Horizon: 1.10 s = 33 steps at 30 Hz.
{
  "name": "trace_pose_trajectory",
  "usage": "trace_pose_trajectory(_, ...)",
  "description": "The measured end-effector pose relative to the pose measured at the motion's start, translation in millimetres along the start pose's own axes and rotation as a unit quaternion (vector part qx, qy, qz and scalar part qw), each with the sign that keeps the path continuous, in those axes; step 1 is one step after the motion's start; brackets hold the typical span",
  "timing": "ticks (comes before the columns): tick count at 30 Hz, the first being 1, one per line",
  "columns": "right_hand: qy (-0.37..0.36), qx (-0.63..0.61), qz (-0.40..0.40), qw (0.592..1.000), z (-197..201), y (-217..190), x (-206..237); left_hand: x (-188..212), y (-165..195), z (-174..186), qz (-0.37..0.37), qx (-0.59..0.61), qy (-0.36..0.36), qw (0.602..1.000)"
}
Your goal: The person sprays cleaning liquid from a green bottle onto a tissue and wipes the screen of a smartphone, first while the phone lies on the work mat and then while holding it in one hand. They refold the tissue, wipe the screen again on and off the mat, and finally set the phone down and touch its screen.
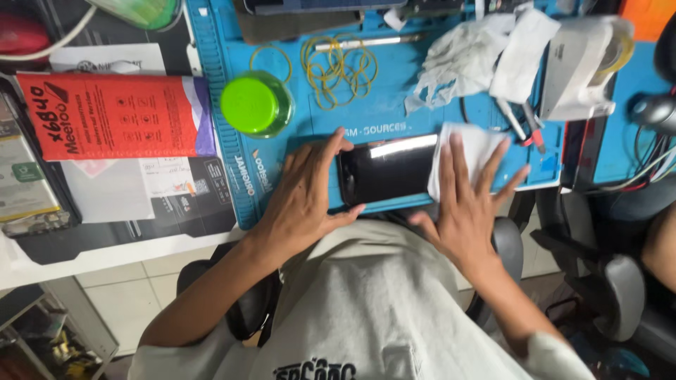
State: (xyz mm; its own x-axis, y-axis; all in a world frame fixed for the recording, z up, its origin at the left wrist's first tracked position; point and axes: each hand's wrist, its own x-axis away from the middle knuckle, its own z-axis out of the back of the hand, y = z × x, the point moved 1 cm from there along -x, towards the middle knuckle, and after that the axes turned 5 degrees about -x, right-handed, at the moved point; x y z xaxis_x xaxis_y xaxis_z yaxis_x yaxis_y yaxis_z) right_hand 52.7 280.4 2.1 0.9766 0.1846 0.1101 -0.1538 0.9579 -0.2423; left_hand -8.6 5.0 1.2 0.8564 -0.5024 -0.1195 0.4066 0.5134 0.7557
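Observation:
A black phone (384,171) lies flat, screen up, on the blue work mat (394,112) near its front edge. My left hand (303,200) rests at the phone's left end, thumb and fingers bracing its edge. My right hand (472,200) lies flat with fingers spread on a white tissue (479,144), pressing it onto the right end of the phone's screen.
On the mat sit a green-lidded jar (255,104), yellow rubber bands (341,67), crumpled white tissues (479,56), metal tweezers (366,43), small tools (524,127) and a white tape dispenser (581,67). A red package (113,116) and papers lie left. A chair (612,281) stands right.

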Motion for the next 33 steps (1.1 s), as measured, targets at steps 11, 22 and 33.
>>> trace_pose_trajectory(11, -0.031, 0.005, 0.044, 0.999, 5.6, -23.0, -17.7, 4.4, -0.8, 15.7, -0.010, 0.075, 0.014, 0.997)
trace_pose_trajectory(22, -0.051, -0.019, 0.122, 0.991, 6.0, -62.2, -23.3, 16.3, -5.9, 7.8, -0.006, 0.170, 0.051, 0.984)
trace_pose_trajectory(33, -0.063, -0.029, 0.161, 0.984, -3.5, -83.7, -13.8, 20.3, 3.7, 10.1, -0.011, 0.170, 0.063, 0.983)
